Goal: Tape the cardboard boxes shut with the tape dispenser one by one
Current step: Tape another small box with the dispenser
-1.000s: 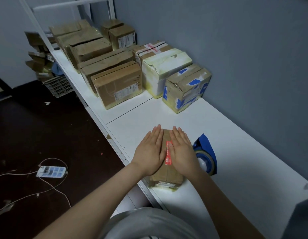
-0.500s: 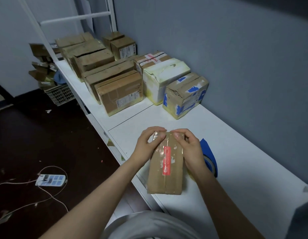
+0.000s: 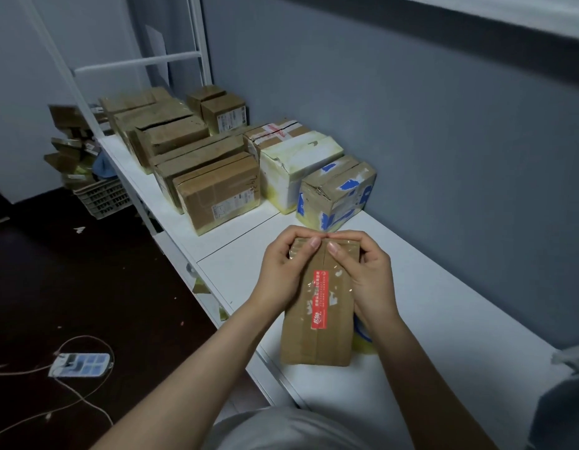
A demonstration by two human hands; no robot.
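Observation:
A small brown cardboard box with a red label and clear tape along its top seam is tilted up from the white table, its near end down. My left hand grips the box's far left corner, thumb on top by the seam. My right hand grips the far right corner in the same way. Only a yellow and blue sliver of the tape dispenser shows behind the box's right side.
Several cardboard boxes stand in rows further along the table, the nearest a blue-patched one by the grey wall. The table's left edge drops to a dark floor with a power strip and cables. A crate sits beyond.
My hands went from lying flat on the box's top to gripping its far end, and that far end has lifted toward me. The camera has come closer.

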